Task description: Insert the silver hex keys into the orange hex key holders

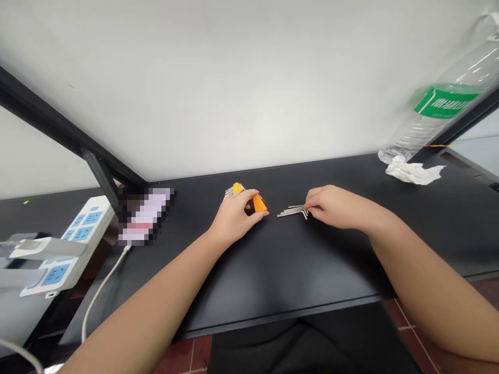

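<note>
While two bare forearms are reaching over a black desk, a small fan of loose silver hex keys is lying at the dial's centre. At nine o'clock from them, the left hand is holding an orange-and-black holder; its grip is clamped around it, thumb on the near side, fingers on the far side, probably to steady it. More keys are poking out toward ten o'clock. At three o'clock, the right hand is touching the loose keys' bent ends, perhaps because these are easier to catch than flat shafts; its thumb and fingers are bunching close, but I cannot tell whether that grip is clamped on a key (the tips are too small to judge). The loose keys are sitting between the hands, likely for easy reach. At two o'clock, a green-labelled clear bottle is standing near crumpled tissue. Far out at nine, a pixelated phone-like object is resting near a white power strip.
</note>
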`<state>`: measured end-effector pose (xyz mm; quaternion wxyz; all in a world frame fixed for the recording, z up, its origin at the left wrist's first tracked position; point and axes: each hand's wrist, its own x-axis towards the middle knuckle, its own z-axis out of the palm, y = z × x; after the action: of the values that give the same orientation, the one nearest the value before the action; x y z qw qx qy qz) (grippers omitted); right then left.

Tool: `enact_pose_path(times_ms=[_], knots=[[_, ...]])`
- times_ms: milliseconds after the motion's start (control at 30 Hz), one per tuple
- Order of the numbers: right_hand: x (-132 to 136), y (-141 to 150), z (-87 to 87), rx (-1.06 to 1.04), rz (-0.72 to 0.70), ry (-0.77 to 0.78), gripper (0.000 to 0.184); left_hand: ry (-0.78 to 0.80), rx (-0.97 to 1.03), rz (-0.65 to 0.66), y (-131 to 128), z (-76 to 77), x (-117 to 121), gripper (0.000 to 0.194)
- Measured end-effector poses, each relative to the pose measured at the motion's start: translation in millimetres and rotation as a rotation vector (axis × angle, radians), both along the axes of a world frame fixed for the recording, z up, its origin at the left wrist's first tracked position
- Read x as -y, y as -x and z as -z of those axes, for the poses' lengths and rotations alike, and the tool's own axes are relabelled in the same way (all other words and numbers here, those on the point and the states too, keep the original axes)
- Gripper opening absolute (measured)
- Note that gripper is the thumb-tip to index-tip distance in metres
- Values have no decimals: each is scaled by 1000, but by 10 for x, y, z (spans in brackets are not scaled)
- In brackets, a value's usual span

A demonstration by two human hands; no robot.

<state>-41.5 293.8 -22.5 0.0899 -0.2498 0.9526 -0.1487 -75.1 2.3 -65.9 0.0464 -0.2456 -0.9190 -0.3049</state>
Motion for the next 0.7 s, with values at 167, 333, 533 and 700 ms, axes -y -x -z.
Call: enact_pose_path(times_ms=[167,333,533,700], knots=[[54,3,60,-30,102,-5,26,-2,4,-4,-3,0,-19,47],[221,-35,165,-43,81,-37,22,-5,11,-3,-7,-13,-28,47],[301,-49,245,-110,54,23,10,-17,18,43,-23,-24,-29,46],[426,-51,233,-178,73,393,9,-19,-56,148,-117,-25,-101,49]])
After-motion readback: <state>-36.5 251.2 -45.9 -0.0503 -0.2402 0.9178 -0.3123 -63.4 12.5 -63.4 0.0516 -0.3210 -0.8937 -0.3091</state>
